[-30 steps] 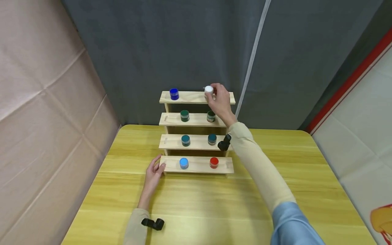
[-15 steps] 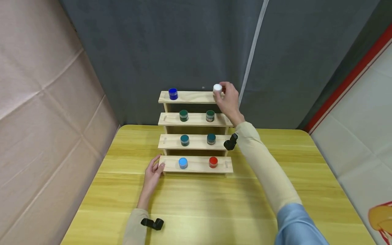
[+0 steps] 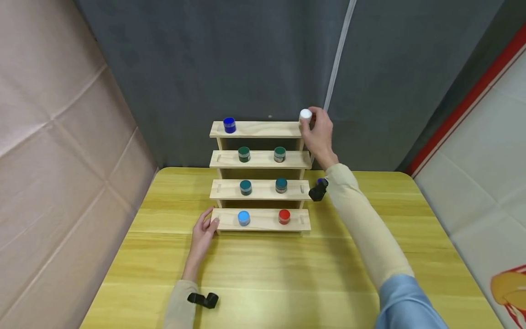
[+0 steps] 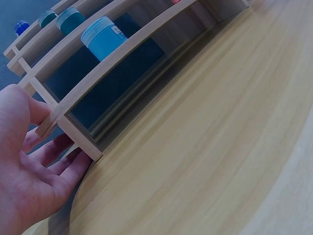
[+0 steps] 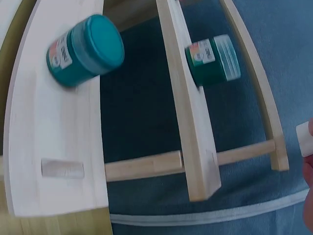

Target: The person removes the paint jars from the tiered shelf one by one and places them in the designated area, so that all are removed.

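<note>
My right hand (image 3: 322, 135) pinches a white-lidded jar (image 3: 305, 115) at the right end of the top shelf of a stepped wooden stand (image 3: 263, 129). In the right wrist view, only a bit of that jar (image 5: 303, 139) and of the fingers (image 5: 309, 208) shows at the right edge. My left hand (image 3: 200, 238) grips the left end of the bottom shelf; in the left wrist view, the thumb lies over the shelf end and the fingers reach beneath. The bottom shelf bears a light blue jar (image 3: 244, 218) and a red jar (image 3: 284, 216).
A dark blue jar (image 3: 229, 124) stands at the top shelf's left. Two green jars (image 3: 244, 154) stand below, then two teal jars (image 3: 245, 187). Something blue (image 3: 320, 181) on the yellow wooden table (image 3: 263, 278) is mostly hidden behind the right wrist's black camera. A grey curtain (image 3: 222, 59) hangs behind.
My right hand has carried the white-lidded jar rightward along the top shelf to its right end. My left hand keeps its grip on the stand. The head view has shifted slightly.
</note>
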`<control>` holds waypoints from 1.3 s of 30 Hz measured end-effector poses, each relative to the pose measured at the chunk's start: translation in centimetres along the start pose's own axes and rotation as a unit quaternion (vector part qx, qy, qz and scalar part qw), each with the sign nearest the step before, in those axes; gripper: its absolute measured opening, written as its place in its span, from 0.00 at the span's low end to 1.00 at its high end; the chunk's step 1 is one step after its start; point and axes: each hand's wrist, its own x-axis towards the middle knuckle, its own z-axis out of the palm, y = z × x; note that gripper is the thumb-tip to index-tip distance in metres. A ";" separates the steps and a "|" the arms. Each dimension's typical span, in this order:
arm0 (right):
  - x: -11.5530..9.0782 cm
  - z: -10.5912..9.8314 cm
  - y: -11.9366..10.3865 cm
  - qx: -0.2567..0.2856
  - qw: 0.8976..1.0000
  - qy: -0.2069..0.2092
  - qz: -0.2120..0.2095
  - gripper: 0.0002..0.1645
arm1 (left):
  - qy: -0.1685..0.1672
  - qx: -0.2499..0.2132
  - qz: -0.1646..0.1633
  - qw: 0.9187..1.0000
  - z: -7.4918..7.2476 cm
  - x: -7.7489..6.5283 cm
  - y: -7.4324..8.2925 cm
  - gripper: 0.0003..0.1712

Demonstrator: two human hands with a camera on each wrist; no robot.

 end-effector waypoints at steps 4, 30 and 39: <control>-0.2 -0.6 0.5 -0.002 1.000 0.006 0.004 0.20 | 0.001 0.000 0.001 1.000 -0.1 0.0 0.0 0.29; -1.8 -3.4 4.4 0.014 0.996 0.090 0.012 0.21 | 0.005 0.003 -0.009 1.000 -0.5 -0.3 0.1 0.29; -2.8 -4.0 5.9 -0.001 0.996 0.079 0.039 0.20 | 0.003 0.001 -0.006 1.000 -0.6 -0.4 0.3 0.29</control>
